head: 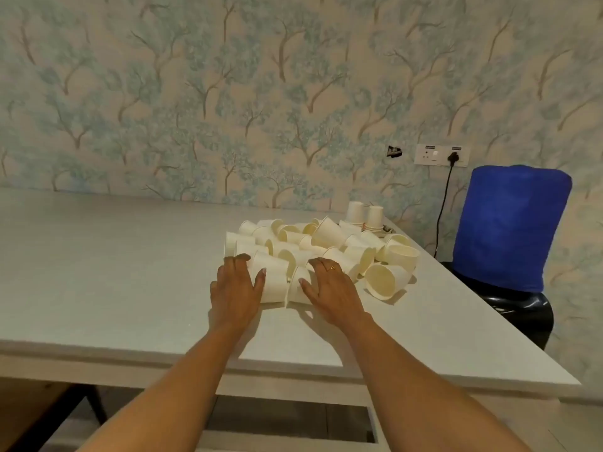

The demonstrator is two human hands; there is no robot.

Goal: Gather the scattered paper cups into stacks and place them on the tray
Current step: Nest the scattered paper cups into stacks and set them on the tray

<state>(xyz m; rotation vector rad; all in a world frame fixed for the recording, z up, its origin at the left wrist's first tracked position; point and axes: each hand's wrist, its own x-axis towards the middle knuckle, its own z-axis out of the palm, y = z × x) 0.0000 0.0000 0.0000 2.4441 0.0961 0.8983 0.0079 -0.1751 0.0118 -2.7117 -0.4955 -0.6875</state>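
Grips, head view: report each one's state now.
Left grip: open, fingers resting on the paper cups, thumb against one.
Right grip: open, fingers on the pile, thumb against another cup.

Bare table [114,256] left of the cups [319,246]; chair [509,230] crowds right.

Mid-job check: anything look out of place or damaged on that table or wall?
Most paper cups lie tipped on their sides in a heap, not stacked. Only two upside-down stacks stand behind it. The wallpaper has a dark torn patch beside the socket.
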